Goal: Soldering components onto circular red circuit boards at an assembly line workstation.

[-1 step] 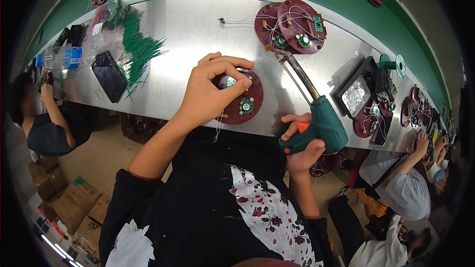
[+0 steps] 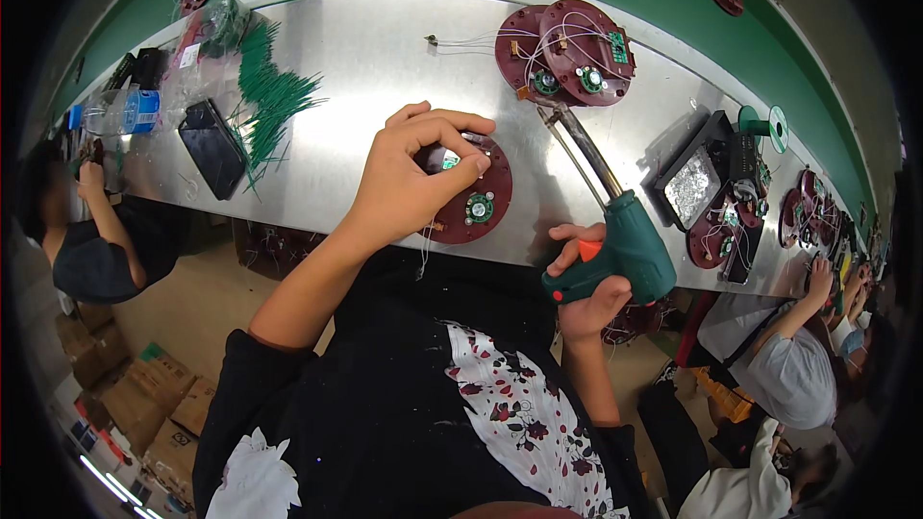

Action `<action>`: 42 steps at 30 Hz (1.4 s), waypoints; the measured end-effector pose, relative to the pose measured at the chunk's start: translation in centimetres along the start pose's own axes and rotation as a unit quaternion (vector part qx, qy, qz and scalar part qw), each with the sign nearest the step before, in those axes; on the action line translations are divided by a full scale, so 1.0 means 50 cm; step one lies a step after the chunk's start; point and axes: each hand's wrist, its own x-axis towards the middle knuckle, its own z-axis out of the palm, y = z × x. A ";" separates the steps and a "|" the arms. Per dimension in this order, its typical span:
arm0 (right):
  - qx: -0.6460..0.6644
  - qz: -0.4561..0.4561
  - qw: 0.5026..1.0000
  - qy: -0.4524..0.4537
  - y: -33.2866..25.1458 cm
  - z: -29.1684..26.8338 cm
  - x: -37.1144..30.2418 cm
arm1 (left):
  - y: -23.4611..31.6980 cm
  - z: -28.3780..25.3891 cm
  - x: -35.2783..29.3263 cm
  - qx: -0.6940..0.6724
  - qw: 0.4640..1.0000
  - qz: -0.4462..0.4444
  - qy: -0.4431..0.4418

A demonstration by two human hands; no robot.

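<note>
My left hand (image 2: 396, 171) is over a dark red round plate (image 2: 498, 181) near the bench's front edge. Its thumb and index finger curl into a pinch above the plate; anything between them is too small to make out. On that plate sit a small green-rimmed round part (image 2: 479, 209) and a green circuit board (image 2: 450, 161), partly behind my fingers. My right hand (image 2: 591, 315) grips a dark green soldering gun (image 2: 636, 248) with a red trigger. The gun's metal barrel points up and away, its tip near two overlapping red plates (image 2: 608, 27) with white wires.
Green wires (image 2: 269, 86) lie in a heap at the left, beside a black phone (image 2: 212, 149) and a plastic bottle (image 2: 120, 112). At the right are a black tray (image 2: 690, 183) and a green wire spool (image 2: 764, 125). Other people work at both ends.
</note>
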 end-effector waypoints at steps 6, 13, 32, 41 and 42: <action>-0.068 -0.012 0.997 -0.034 -0.009 -0.028 -0.028 | 0.023 0.012 0.004 0.031 0.999 -0.003 0.000; -0.049 -0.030 0.998 -0.021 0.000 -0.047 -0.027 | 0.023 0.032 0.001 0.082 0.996 0.017 0.025; -0.075 -0.018 0.994 -0.083 0.024 -0.078 -0.028 | 0.009 0.032 0.003 0.080 0.997 0.014 0.011; -0.163 -0.111 0.976 -0.088 0.017 -0.069 -0.003 | 0.010 0.035 0.003 0.087 0.996 0.018 0.017; -0.170 -0.113 0.974 -0.098 0.017 -0.074 -0.003 | 0.009 0.035 0.003 0.087 0.996 0.019 0.017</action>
